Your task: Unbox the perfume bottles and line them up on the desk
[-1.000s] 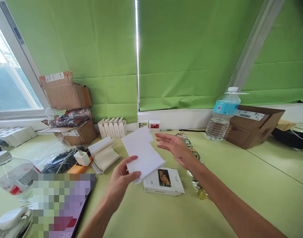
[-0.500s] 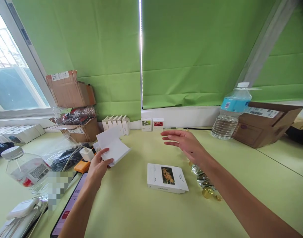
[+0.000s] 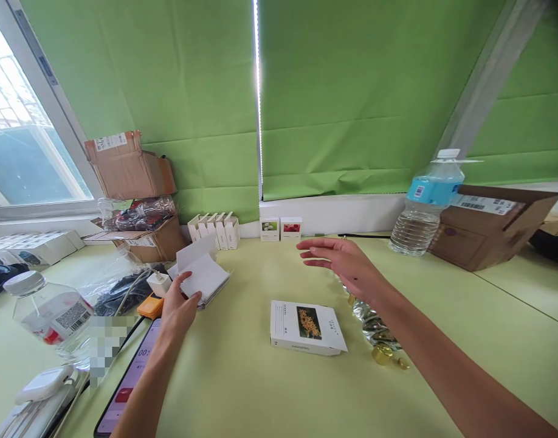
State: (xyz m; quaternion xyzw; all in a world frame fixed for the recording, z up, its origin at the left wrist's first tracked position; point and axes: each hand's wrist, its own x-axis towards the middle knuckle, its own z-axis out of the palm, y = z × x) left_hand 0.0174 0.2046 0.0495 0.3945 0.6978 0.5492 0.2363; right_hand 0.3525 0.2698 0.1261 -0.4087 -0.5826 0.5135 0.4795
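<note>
A: Well, the left hand (image 3: 179, 305) pinches a white card (image 3: 202, 275) by its near corner, thumb on top, the other fingers hidden beneath it. The card sits low over a stack (image 3: 217, 289) of like cards at the left of the table (image 3: 270, 392), touching it or nearly so; the view does not show which.

B: And the right hand (image 3: 347, 264)?

A: It is spread flat, palm down, holding nothing. It hangs in the air beyond a white box (image 3: 306, 328) with a yellow flower printed on its lid.

B: What could go wrong?

A: The card is thin, smooth and stiffish, and it is held at one corner only. A loose pinch may let it tilt and slide off the stack, which is already fanned and uneven. The stack lies just beside a white charger (image 3: 159, 283) and near a phone (image 3: 128, 383), so a slipping card may wedge among them.

B: And on the right?

A: Under the forearm lies a crinkled strip of silvery foil (image 3: 372, 325) with small gold caps (image 3: 383, 354), round and free to roll. A dropped wrist could sweep them away. The box is matte cardboard, flat and square-edged, its flap a little open. The bottle (image 3: 420, 210) behind is clear ribbed plastic, tall and light, and a wide swing could tip it.
</note>
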